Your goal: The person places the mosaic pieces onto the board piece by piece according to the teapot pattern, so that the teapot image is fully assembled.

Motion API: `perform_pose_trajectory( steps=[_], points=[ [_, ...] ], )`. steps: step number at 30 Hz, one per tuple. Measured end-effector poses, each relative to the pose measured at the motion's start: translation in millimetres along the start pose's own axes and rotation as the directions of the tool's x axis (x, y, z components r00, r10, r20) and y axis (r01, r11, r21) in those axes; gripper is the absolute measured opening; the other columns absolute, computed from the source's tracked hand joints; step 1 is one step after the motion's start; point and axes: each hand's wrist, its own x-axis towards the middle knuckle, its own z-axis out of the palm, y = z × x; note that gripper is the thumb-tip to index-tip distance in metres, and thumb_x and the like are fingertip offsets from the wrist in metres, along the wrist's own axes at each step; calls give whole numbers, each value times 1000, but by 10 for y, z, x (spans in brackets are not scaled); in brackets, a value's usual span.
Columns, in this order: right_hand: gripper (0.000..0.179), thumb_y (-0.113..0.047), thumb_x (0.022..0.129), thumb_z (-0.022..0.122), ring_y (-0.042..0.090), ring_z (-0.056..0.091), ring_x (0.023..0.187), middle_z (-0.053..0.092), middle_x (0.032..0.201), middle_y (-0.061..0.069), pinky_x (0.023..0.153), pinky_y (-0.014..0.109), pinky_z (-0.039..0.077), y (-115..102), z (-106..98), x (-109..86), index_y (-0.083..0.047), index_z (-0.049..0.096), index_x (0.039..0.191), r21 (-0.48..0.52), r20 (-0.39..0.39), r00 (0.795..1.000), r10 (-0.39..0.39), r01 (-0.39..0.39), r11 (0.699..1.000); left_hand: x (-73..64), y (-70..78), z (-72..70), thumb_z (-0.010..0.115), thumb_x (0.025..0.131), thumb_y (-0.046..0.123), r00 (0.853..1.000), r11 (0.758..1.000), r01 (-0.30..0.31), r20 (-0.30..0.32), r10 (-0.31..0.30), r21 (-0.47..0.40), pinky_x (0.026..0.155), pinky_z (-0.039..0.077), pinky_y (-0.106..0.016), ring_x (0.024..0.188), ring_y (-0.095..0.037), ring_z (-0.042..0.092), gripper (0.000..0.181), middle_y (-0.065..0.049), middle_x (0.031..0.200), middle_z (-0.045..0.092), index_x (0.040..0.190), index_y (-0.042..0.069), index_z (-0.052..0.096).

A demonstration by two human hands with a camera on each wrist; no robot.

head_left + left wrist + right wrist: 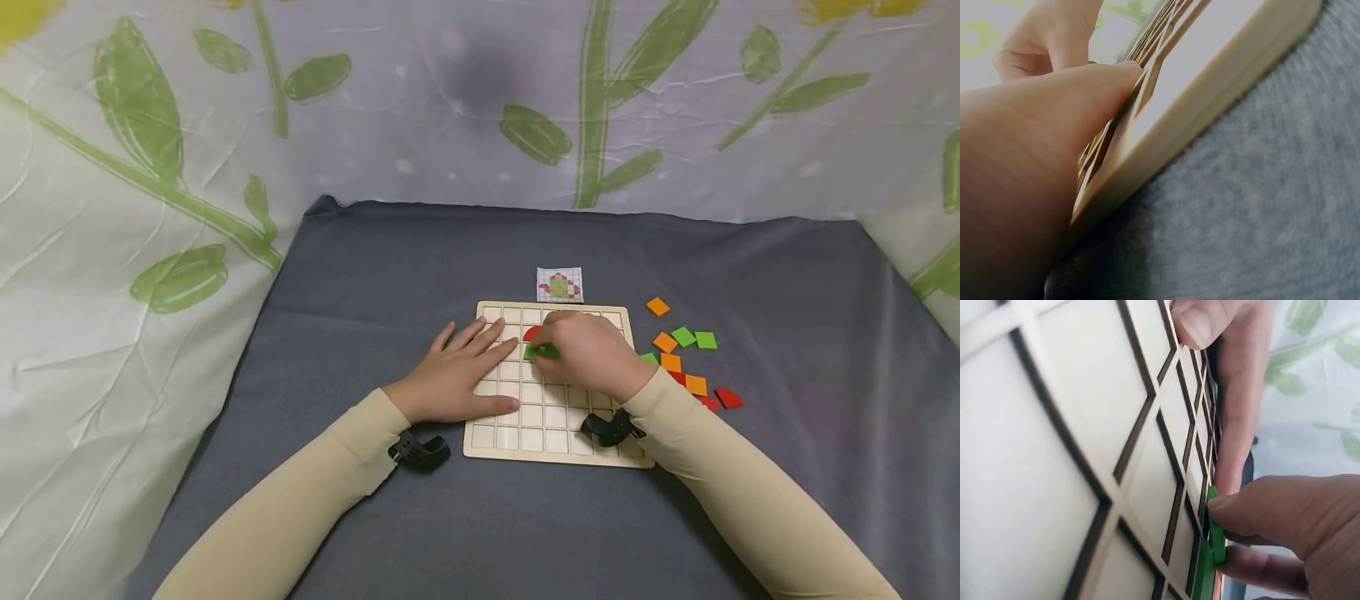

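One green tile (1217, 534), tilted over board (532, 416), pinched by right hand (588, 354) — just beside second green tile (1204, 575). Left hand (453, 379) spread, fingers straight, on board's left side. Step seems placing — next move likely calls for levelling, then pressing flat.

The pale wooden board (531, 416), gridded into square cells, is laid flat and touched along its 9 o'clock side by the left hand (457, 379). Toward 11 o'clock, 1 thin green tile (1217, 530) is pinched, tilted, by the right hand (588, 350), just beside a 2nd green tile (1205, 578) and a red piece (531, 332), partly hidden.
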Motion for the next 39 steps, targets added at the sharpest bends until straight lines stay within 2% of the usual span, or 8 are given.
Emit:
perform_pose_trajectory(
  steps=[5,13,20,25,29,39],
  points=[
    [12,-18,92,83,16,71,82,73,98,-1,67,38,60,5,26,-15,-13,85,102,7,-12,999,-36,36,999,19,-2,-4,47,97,79,1000,1000,0,6,0,12,127,-9,-59,163,-19,-8,92,1,178,3,170,29,19],
    [9,-15,90,86,16,68,81,69,96,0,70,38,59,-11,65,-26,-15,85,99,10,-43,998,-46,47,999,2,-1,-28,48,97,79,1000,1000,7,10,-7,1,127,-8,-59,163,-20,-8,92,2,178,2,170,29,20],
    [10,-13,90,86,17,68,83,70,97,0,74,38,59,-1,64,-48,-14,85,100,45,-40,998,-48,49,998,0,-4,-15,46,97,79,1000,1000,13,15,-13,-3,127,-9,-59,163,-19,-9,92,4,177,1,170,31,19],
    [11,-10,92,83,18,70,90,72,103,1,81,39,60,38,27,-107,-13,84,103,85,-29,998,-62,65,994,1,13,-20,47,98,78,1000,1000,14,10,-14,-9,127,-7,-60,164,-20,-8,91,3,178,2,170,29,20],
    [12,-13,93,82,17,71,94,72,107,0,82,39,60,102,-13,-212,-13,83,104,100,-18,999,-40,42,994,0,19,-24,48,98,78,1000,1000,9,8,-8,-11,127,-7,-60,164,-21,-6,91,1,178,3,170,28,21],
    [10,-10,94,79,13,64,79,74,103,3,69,34,54,473,-223,-531,-7,82,104,107,-56,996,69,-63,992,17,-19,-3,48,97,78,1000,1000,-9,-3,9,-14,127,-8,-60,164,-20,-6,92,1,178,3,170,29,20]
  ],
)
